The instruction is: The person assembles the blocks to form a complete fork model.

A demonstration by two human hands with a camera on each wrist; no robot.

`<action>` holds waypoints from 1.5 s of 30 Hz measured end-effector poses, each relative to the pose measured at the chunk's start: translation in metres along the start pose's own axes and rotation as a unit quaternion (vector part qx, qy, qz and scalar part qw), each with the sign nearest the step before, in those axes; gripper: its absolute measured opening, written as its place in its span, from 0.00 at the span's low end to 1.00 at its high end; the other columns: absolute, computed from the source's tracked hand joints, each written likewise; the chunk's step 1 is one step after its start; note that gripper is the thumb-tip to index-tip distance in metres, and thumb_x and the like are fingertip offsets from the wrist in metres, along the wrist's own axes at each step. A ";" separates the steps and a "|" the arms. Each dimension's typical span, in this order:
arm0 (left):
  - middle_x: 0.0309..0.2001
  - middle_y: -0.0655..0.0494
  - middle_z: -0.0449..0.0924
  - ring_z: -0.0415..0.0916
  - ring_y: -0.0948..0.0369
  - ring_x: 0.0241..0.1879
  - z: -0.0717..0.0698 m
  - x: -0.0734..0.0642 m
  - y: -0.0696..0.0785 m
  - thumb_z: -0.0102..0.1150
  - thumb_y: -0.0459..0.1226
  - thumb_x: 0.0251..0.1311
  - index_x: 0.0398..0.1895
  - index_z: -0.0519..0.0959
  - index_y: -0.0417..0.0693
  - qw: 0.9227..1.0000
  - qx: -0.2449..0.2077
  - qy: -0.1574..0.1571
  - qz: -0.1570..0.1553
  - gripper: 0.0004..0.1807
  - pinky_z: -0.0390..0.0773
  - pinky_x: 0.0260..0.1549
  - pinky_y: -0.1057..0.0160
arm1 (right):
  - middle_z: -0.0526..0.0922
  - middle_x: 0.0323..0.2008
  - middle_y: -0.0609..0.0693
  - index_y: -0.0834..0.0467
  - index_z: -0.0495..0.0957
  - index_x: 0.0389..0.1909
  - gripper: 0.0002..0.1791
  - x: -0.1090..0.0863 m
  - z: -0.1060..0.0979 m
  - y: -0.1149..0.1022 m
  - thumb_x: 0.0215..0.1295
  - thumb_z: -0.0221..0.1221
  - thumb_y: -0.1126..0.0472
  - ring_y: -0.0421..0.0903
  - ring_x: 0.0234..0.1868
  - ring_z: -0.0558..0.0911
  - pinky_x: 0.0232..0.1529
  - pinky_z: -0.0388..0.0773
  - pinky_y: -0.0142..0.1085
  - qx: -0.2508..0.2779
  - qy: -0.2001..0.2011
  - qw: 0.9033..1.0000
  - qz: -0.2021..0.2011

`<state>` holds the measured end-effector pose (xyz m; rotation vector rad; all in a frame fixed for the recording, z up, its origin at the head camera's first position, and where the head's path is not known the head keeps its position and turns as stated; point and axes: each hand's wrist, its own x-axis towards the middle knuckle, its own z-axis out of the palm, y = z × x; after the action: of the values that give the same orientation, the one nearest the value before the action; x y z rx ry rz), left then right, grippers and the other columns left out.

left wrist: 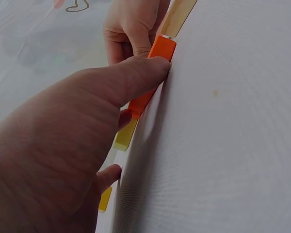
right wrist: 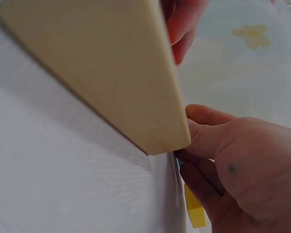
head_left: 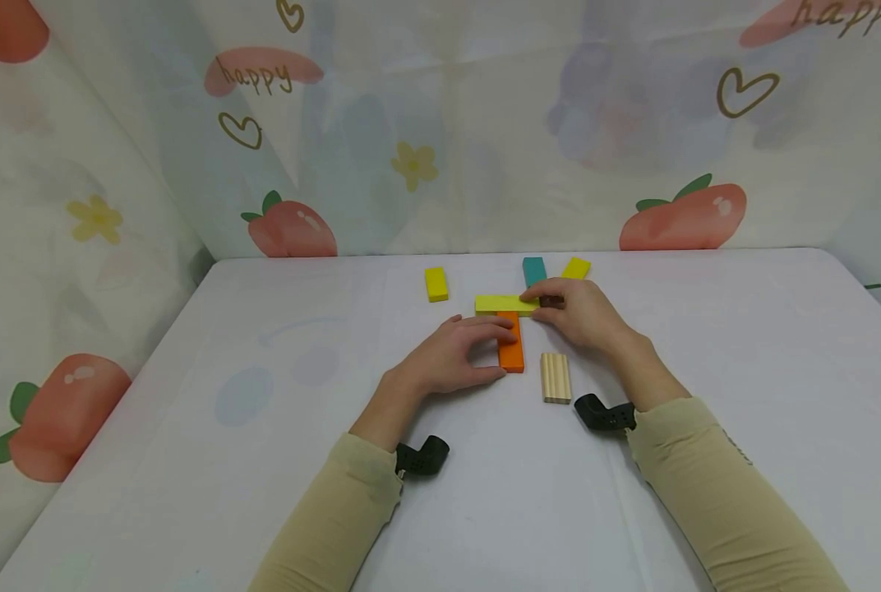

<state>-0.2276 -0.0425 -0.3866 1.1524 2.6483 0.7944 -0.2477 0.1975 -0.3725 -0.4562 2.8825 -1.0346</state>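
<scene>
Three yellow blocks (head_left: 436, 284), one orange (head_left: 512, 355), one teal (head_left: 534, 270)

Bare, matt wood is seen in the pale striped wooden block (head_left: 555, 380) at near right, smooth along its flat face. The orange rectangular block (head_left: 511, 355) is finished smooth, with a faint sheen. The white cloth table covering (head_left: 500, 493) is matt and finely textured; the beige sleeves (head_left: 337, 510) are made of matt, wrinkled cloth.

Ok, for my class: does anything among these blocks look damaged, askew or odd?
No damage shows. The yellow block beyond the right hand lies slanted, unlike the straighter teal block beside it, and the bare wooden piece is the only uncoloured one; neither seems wrong.
</scene>
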 end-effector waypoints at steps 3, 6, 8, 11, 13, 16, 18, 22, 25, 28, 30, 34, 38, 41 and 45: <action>0.70 0.62 0.70 0.61 0.66 0.71 0.000 0.000 0.000 0.67 0.43 0.65 0.62 0.79 0.53 1.000 -0.001 0.000 0.001 0.23 0.49 0.73 0.49 | 0.81 0.56 0.59 0.60 0.82 0.57 0.16 0.000 0.000 0.001 0.69 0.63 0.68 0.57 0.57 0.77 0.63 0.71 0.54 0.000 -0.002 1.000 0.000; 0.70 0.62 0.70 0.61 0.67 0.71 0.001 0.000 0.000 0.67 0.43 0.65 0.62 0.79 0.54 1.000 -0.001 0.001 0.002 0.23 0.49 0.73 0.48 | 0.81 0.56 0.59 0.60 0.82 0.56 0.16 0.000 0.001 0.000 0.69 0.63 0.68 0.56 0.55 0.77 0.62 0.71 0.53 0.001 -0.001 1.000 0.000; 0.70 0.62 0.70 0.61 0.66 0.71 0.000 0.000 0.000 0.68 0.43 0.65 0.62 0.79 0.53 1.000 -0.002 0.001 0.002 0.23 0.49 0.73 0.48 | 0.81 0.56 0.59 0.60 0.82 0.56 0.16 0.000 0.001 0.000 0.69 0.63 0.68 0.56 0.55 0.77 0.61 0.72 0.53 0.003 0.000 1.000 -0.001; 0.70 0.61 0.70 0.61 0.66 0.71 0.000 0.000 0.000 0.68 0.44 0.64 0.63 0.79 0.53 1.000 -0.002 0.000 -0.001 0.23 0.49 0.73 0.49 | 0.81 0.56 0.59 0.60 0.82 0.56 0.16 0.000 0.000 0.000 0.69 0.63 0.67 0.56 0.54 0.77 0.61 0.72 0.53 0.006 0.000 1.000 -0.001; 0.70 0.62 0.69 0.61 0.66 0.71 0.000 -0.001 0.000 0.68 0.44 0.64 0.63 0.79 0.54 1.000 -0.002 -0.001 -0.003 0.24 0.49 0.74 0.49 | 0.81 0.56 0.59 0.60 0.82 0.56 0.16 -0.001 -0.001 0.000 0.69 0.63 0.67 0.56 0.54 0.77 0.61 0.72 0.53 0.006 -0.001 1.000 -0.001; 0.71 0.62 0.69 0.60 0.66 0.71 0.001 -0.001 -0.001 0.68 0.45 0.64 0.63 0.79 0.54 1.000 -0.002 -0.001 -0.006 0.25 0.49 0.74 0.49 | 0.80 0.56 0.59 0.60 0.82 0.56 0.16 -0.001 -0.001 0.000 0.69 0.63 0.67 0.56 0.54 0.78 0.61 0.72 0.53 0.006 -0.002 1.000 -0.001; 0.70 0.62 0.69 0.61 0.66 0.71 0.001 -0.001 -0.001 0.68 0.45 0.64 0.63 0.79 0.54 1.000 -0.002 -0.001 -0.007 0.25 0.49 0.74 0.50 | 0.80 0.56 0.59 0.60 0.82 0.56 0.16 -0.001 -0.001 0.000 0.69 0.63 0.67 0.56 0.55 0.78 0.61 0.72 0.53 0.005 -0.003 1.000 -0.001; 0.70 0.61 0.70 0.61 0.66 0.71 0.001 -0.001 -0.001 0.68 0.45 0.64 0.63 0.79 0.53 1.000 0.000 0.001 -0.004 0.24 0.50 0.73 0.50 | 0.80 0.56 0.60 0.60 0.82 0.56 0.15 -0.001 -0.001 0.001 0.69 0.63 0.66 0.57 0.57 0.77 0.62 0.71 0.53 0.001 -0.006 1.000 0.005; 0.70 0.61 0.70 0.62 0.65 0.71 0.001 -0.001 0.000 0.68 0.45 0.64 0.63 0.79 0.53 1.000 -0.001 0.002 -0.001 0.24 0.50 0.73 0.49 | 0.80 0.57 0.60 0.59 0.82 0.56 0.15 -0.002 -0.002 0.001 0.69 0.63 0.66 0.57 0.58 0.76 0.63 0.70 0.54 -0.003 -0.007 1.000 0.010; 0.69 0.61 0.71 0.62 0.66 0.70 0.002 -0.001 -0.001 0.68 0.45 0.64 0.63 0.79 0.53 1.000 -0.004 0.003 0.001 0.24 0.50 0.73 0.49 | 0.80 0.57 0.60 0.59 0.82 0.55 0.15 -0.002 -0.002 0.001 0.69 0.63 0.66 0.57 0.59 0.76 0.64 0.69 0.54 -0.006 -0.008 1.000 0.014; 0.69 0.61 0.71 0.62 0.66 0.70 0.002 -0.001 0.000 0.68 0.45 0.64 0.62 0.80 0.53 1.000 -0.005 0.003 0.003 0.24 0.50 0.73 0.49 | 0.80 0.56 0.60 0.59 0.82 0.55 0.15 -0.003 -0.002 0.001 0.69 0.63 0.66 0.57 0.58 0.76 0.64 0.69 0.54 -0.006 -0.008 1.000 0.015; 0.69 0.61 0.71 0.62 0.66 0.70 0.001 -0.001 0.001 0.68 0.45 0.64 0.62 0.80 0.53 1.000 -0.006 0.001 0.004 0.24 0.50 0.73 0.49 | 0.81 0.55 0.60 0.59 0.82 0.55 0.15 -0.003 -0.003 0.002 0.69 0.63 0.66 0.56 0.57 0.76 0.63 0.70 0.54 -0.005 -0.007 1.000 0.016; 0.69 0.61 0.71 0.62 0.66 0.70 0.001 -0.002 0.001 0.68 0.44 0.64 0.62 0.80 0.53 1.000 -0.007 0.002 0.005 0.23 0.50 0.73 0.49 | 0.80 0.56 0.60 0.59 0.82 0.55 0.15 -0.004 -0.003 0.001 0.69 0.63 0.66 0.57 0.57 0.76 0.63 0.70 0.54 -0.004 -0.009 1.000 0.016; 0.68 0.62 0.72 0.63 0.66 0.70 0.001 -0.002 0.001 0.68 0.44 0.63 0.61 0.80 0.53 1.000 -0.004 0.002 0.007 0.23 0.51 0.73 0.49 | 0.80 0.56 0.60 0.59 0.82 0.56 0.15 -0.004 -0.003 0.000 0.69 0.63 0.66 0.57 0.57 0.76 0.63 0.69 0.54 -0.003 -0.010 1.000 0.019; 0.69 0.62 0.71 0.63 0.66 0.70 0.001 -0.001 0.001 0.68 0.45 0.64 0.61 0.80 0.54 1.000 -0.001 -0.001 0.006 0.23 0.51 0.73 0.49 | 0.80 0.56 0.60 0.59 0.82 0.56 0.15 -0.005 -0.003 -0.001 0.69 0.63 0.66 0.57 0.57 0.76 0.63 0.70 0.54 -0.004 -0.010 1.000 0.022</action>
<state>-0.2259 -0.0422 -0.3873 1.1703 2.6400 0.7987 -0.2434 0.2003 -0.3696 -0.4008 2.8667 -1.0052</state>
